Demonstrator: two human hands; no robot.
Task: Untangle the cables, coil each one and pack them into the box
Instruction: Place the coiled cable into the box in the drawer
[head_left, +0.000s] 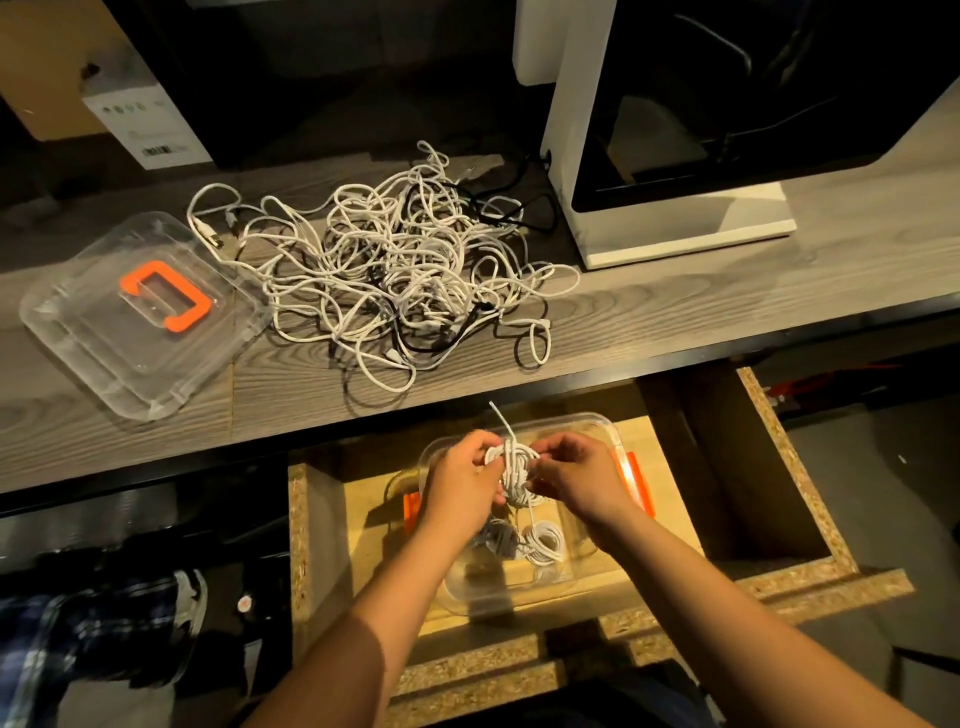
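Cable bundle (511, 467), white and wound into a tight coil, is held between both hands above the clear box (597, 423). The left grip (462, 480) has its fingers curled around the bundle's left side. The right grip (579, 475) pinches the wraps on the right side. One loose end (498, 415) sticks up and away from the bundle, toward the counter edge.

Directly under the hands, inside the box, lie a grey coil (496, 538) and a white coil (543, 543), side by side and touching or nearly so. The box floor nearer the person shows bare. Orange latches (636, 483) sit on the box's left and right sides. The box stands in an open drawer (298, 545) with raw chipboard edges. There is bare drawer floor to its left, and a deep dark gap to its right.

Beyond the drawer runs the grey wood-grain counter (675, 322). On it sprawls the tangle of cables (395, 265), mostly white with a few black strands, its nearest loops close to the front edge. The clear lid (78, 332), with an orange handle (166, 299), lies left of the tangle, a few loops touching its far corner. A white machine (675, 244) with a dark window stands right of the tangle, just beside its black strands. A white carton (140, 124) sits at the far left.
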